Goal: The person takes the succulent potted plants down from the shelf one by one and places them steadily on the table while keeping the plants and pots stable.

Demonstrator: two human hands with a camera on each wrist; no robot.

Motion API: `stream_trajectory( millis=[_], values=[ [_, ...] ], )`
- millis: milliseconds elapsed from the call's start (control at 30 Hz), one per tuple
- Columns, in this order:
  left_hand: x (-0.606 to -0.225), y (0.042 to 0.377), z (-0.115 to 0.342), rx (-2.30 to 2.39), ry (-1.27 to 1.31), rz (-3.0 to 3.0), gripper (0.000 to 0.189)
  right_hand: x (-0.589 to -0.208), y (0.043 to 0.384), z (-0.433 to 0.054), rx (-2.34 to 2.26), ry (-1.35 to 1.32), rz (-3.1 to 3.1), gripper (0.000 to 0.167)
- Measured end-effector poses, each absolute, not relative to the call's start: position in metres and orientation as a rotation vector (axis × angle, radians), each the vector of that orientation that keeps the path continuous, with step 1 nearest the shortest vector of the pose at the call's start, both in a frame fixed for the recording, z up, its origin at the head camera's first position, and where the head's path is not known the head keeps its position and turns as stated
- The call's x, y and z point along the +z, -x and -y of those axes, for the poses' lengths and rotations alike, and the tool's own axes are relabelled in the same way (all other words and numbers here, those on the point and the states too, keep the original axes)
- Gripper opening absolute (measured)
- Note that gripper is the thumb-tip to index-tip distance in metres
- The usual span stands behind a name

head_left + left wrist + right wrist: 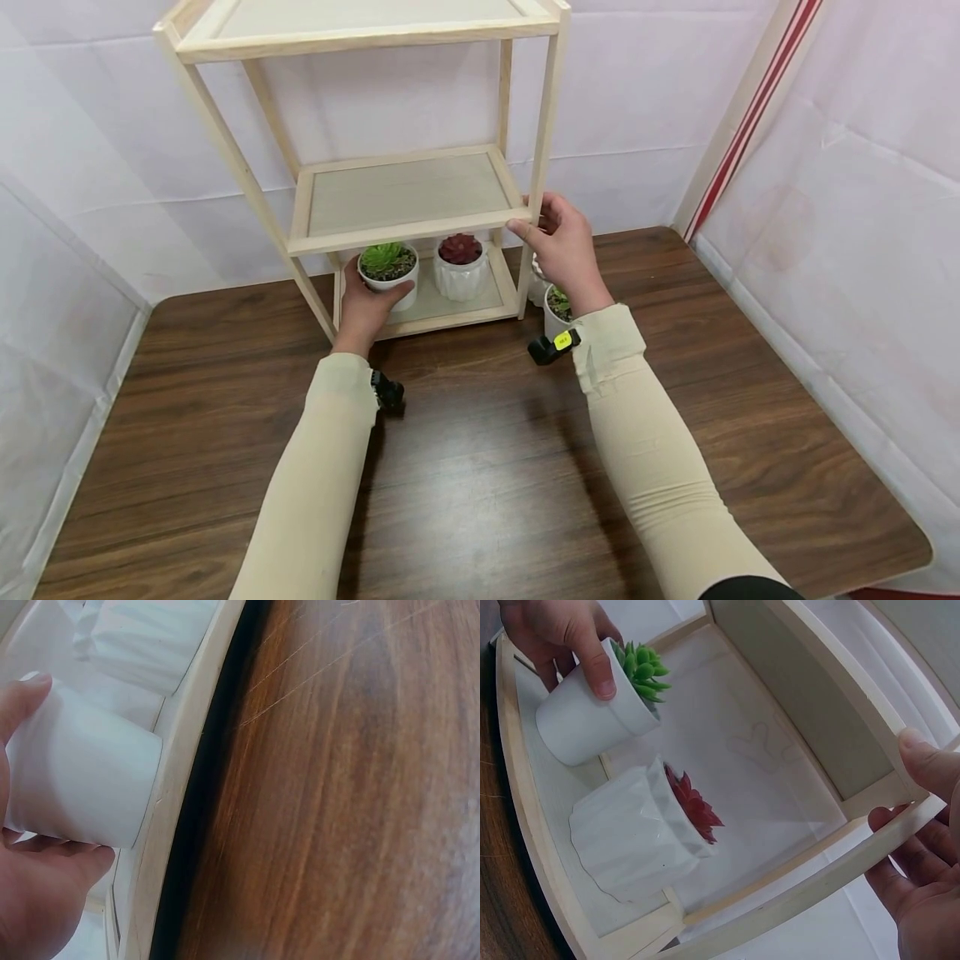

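As left hand holds pot, shiny woodgrain table, whitish walls

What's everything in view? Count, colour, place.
Wood-grain table: 1, brown, underneath.
Open wooden shelf: 1, pale, on table.
Smooth pot, green succulent: 1, white, lowest tier.
Fluted pot, red succulent: 1, white, lowest tier.
Occluded pots: 2, white, right of shelf.
Cloth walls: 3, white, around.
Striped strip: 1, red-white, rear right.
Wrist cameras: 2, black, one per wrist.
Long sleeves: 2, cream, both arms.
Left grip: 1, bare, round smooth pot.
Right grip: 1, bare, shelf's right side.
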State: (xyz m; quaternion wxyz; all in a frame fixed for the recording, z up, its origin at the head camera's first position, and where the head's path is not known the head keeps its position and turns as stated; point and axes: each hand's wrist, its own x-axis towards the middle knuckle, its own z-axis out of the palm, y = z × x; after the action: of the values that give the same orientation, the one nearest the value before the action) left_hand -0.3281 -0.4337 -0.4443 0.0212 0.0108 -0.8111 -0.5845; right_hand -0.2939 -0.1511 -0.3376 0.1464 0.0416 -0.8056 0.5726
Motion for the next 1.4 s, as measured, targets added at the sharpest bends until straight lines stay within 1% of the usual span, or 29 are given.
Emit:
stream_trajectory(
  millis=[367,733,1400],
  values=[
    [-0.446,0.33,0.434,-1.848,-0.04,2.484,0.101,-0.337,0.296,0.152,1.646,-0.119,2.325,0.048],
    [-0.437,0.324,0.435,-1.854,0.012,2.454,0.099,-0.338,0.301,0.153,1.634,-0.12,2.327,0.046],
    [-0.43,0.313,0.445,-1.764,0.086,2.551,0.104,-0.336,0.306,0.155,1.642,-0.126,2.339,0.049]
  ],
)
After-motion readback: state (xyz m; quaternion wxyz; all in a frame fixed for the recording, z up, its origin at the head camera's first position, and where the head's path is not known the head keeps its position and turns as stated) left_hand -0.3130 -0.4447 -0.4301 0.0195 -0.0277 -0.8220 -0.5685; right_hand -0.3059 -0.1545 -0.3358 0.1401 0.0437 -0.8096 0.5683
